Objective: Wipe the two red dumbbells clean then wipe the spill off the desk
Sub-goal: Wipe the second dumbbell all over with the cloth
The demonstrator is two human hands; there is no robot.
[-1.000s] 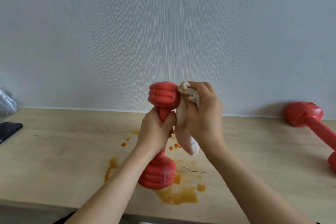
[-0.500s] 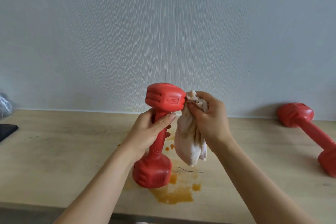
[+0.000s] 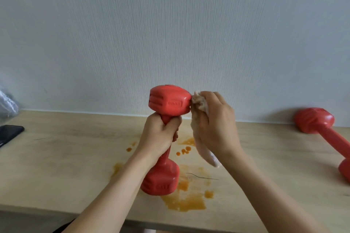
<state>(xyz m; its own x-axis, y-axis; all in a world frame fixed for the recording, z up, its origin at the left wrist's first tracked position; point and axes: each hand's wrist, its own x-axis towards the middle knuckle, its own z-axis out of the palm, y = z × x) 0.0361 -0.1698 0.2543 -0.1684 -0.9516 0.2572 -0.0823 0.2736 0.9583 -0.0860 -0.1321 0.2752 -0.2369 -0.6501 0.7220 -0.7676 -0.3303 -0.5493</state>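
Behind everything rises a pale grey wall with fine vertical ribbing (image 3: 170,34), meeting the long light wooden desk (image 3: 66,157) that runs across the view. Over the middle of that desk an orange liquid spill (image 3: 184,202) spreads in a large puddle near the front edge, with smaller drops and smears scattered further back.

Held upright over the spill is a red plastic-coated dumbbell with faceted heads (image 3: 168,103); whether its lower head touches the desk cannot be told. Raised lettering sits on a side facet of the upper head and more on the lower head, but both are too blurred to read. At the far right, well apart from the spill, a second red dumbbell of the same kind (image 3: 322,130) lies on the desk, one head close to the wall and the other running off the frame edge.

Gripping the handle of the upright dumbbell just under its upper head is the left hand (image 3: 160,136), fingers curled tightly around it. Beside it, the right hand (image 3: 216,126) clutches a crumpled off-white cloth (image 3: 200,106), fingers closed over it, pressing the bunched top against the right side of the upper head while the loose end hangs below the wrist.

Off at the left edge lies a black flat phone (image 3: 9,132), and above it a crinkled clear plastic bag (image 3: 7,106), only partly in view.
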